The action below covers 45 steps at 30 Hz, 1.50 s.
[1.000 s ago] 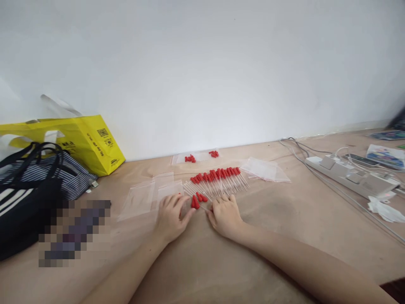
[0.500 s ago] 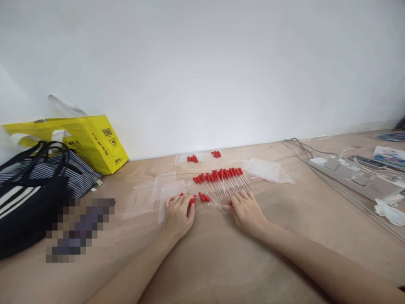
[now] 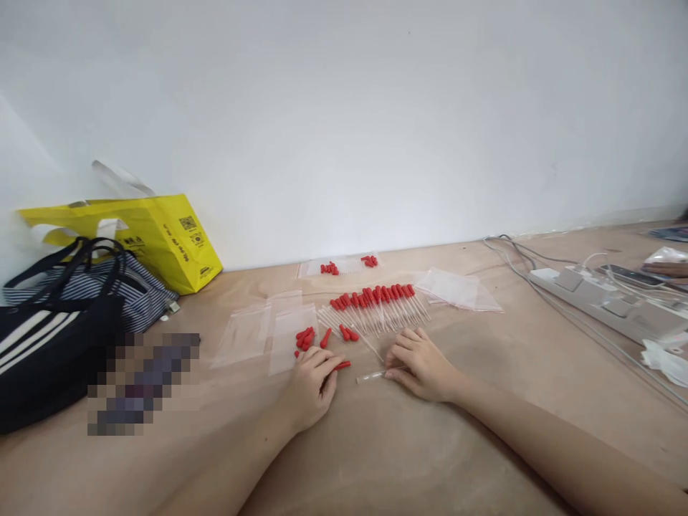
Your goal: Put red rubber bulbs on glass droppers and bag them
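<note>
My left hand point(image 3: 313, 383) is closed, with a red rubber dropper bulb point(image 3: 342, 365) pinched at its fingertips and pointing right. To the right, my right hand point(image 3: 422, 367) grips a clear glass dropper tube point(image 3: 370, 376) whose end points left toward the bulb; the two are apart. Loose red bulbs point(image 3: 305, 338) lie just beyond my left fingers, and a pair of bulbs point(image 3: 348, 333) rests between the hands, farther back. Behind them is a fanned row of assembled droppers point(image 3: 376, 295), red bulbs at the far end, with several bare tubes point(image 3: 336, 319) at its left.
Clear zip bags point(image 3: 244, 333) lie left of the row, and more bags point(image 3: 459, 290) lie at its right. Another bag point(image 3: 347, 264) with red bulbs is by the wall. A yellow bag point(image 3: 183, 251) and black bag point(image 3: 64, 351) stand left; a power strip point(image 3: 607, 301) with cables sits right.
My left hand has drawn back from the loose bulbs and moved right with one red bulb. My right hand has brought the glass tube nearer to me. The view has shifted slightly.
</note>
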Each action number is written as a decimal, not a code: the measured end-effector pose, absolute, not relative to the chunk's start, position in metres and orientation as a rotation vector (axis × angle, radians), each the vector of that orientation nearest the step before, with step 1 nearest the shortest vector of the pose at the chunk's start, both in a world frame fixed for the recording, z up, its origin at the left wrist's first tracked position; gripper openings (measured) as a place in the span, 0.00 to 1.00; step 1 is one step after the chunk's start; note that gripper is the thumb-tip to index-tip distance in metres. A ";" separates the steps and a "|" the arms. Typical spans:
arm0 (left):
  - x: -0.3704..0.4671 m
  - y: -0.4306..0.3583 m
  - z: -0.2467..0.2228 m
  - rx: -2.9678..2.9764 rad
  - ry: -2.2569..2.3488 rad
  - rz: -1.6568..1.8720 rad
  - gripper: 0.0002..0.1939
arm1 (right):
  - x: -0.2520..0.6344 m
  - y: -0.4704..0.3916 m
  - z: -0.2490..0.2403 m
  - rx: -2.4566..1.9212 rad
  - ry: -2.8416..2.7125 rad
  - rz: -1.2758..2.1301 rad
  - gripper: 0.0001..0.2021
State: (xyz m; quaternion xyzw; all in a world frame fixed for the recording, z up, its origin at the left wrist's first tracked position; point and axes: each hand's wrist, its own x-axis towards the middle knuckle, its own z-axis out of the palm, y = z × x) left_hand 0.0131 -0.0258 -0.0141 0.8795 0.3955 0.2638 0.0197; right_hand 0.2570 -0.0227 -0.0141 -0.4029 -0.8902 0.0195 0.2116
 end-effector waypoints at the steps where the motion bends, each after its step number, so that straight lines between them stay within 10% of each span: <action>1: 0.014 -0.025 -0.015 2.723 1.236 0.808 0.13 | 0.256 -0.023 -0.013 -1.124 -2.455 0.101 0.08; 45: 0.037 -0.031 -0.012 2.623 1.324 1.073 0.07 | 0.225 -0.029 -0.026 -0.993 -2.166 0.075 0.12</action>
